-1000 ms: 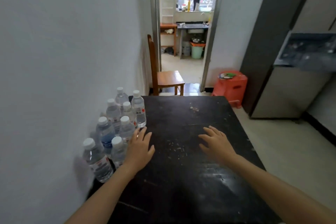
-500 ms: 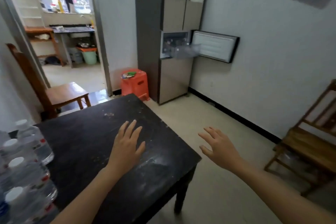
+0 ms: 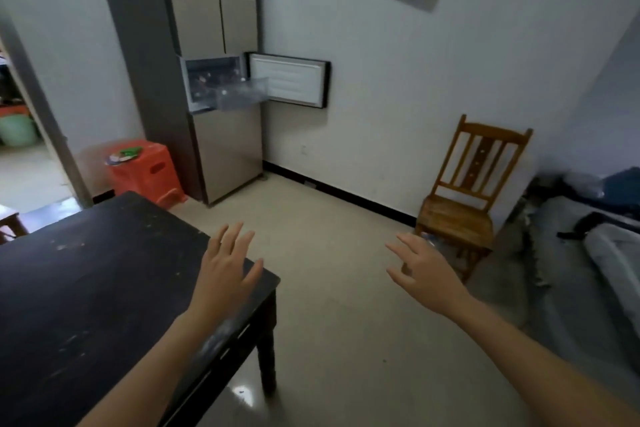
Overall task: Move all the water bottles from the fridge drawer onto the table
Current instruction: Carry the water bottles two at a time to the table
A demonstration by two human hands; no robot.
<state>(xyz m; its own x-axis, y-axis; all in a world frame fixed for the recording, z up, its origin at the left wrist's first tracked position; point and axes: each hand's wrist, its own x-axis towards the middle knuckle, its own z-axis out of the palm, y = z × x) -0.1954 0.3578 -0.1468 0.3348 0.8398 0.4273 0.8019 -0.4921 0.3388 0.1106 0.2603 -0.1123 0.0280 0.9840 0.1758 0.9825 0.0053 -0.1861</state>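
Observation:
The grey fridge (image 3: 221, 149) stands across the room with a small middle door (image 3: 289, 80) swung open to the right. A clear plastic drawer (image 3: 242, 94) is pulled out from that compartment; its contents are too blurred to make out. The black table (image 3: 104, 288) fills the lower left. My left hand (image 3: 225, 274) hovers open over the table's right corner, fingers spread. My right hand (image 3: 422, 270) is open in the air over the floor, holding nothing. No water bottles are in view.
An orange plastic stool (image 3: 145, 170) sits left of the fridge by a doorway. A wooden chair (image 3: 467, 198) stands against the right wall. A bed with grey and blue bedding (image 3: 588, 253) lies at far right. Beige floor runs between table and fridge.
The view has swung right, away from the wall and the bottles on the table, which left the frame. The fridge and its drawer came into view. Both hands stayed open and empty.

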